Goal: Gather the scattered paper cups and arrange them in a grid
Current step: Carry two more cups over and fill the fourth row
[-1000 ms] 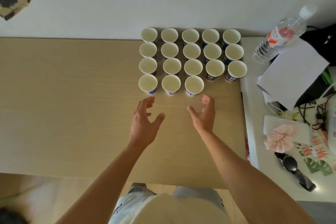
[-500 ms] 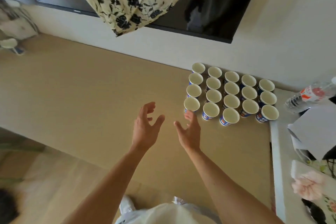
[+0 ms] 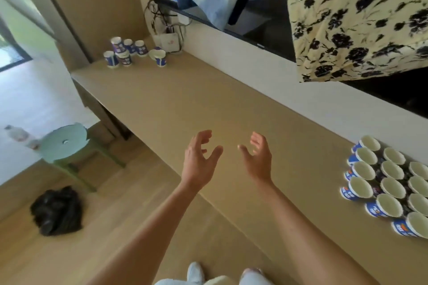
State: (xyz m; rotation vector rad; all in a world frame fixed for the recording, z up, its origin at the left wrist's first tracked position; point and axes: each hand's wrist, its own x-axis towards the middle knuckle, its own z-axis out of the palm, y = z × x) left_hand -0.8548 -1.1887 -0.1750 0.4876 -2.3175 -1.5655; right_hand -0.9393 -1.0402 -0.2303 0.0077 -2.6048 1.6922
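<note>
Head view: we hold both bare forearms out over the long tan counter (image 3: 176, 99). Our left hand (image 3: 200, 159) and right hand (image 3: 257, 157) hover side by side, palms turned toward each other, fingers spread and loosely bent, gripping nothing. The gridded cups (image 3: 389, 183) stand upright at the counter's right end, packed close. The frame's edge cuts the block off, so its full extent is hidden. The scattered cups (image 3: 129, 53) cluster at the far left end, well apart from our hands, beside a white box (image 3: 170, 41) with cables. Blur hides whether any are stacked.
</note>
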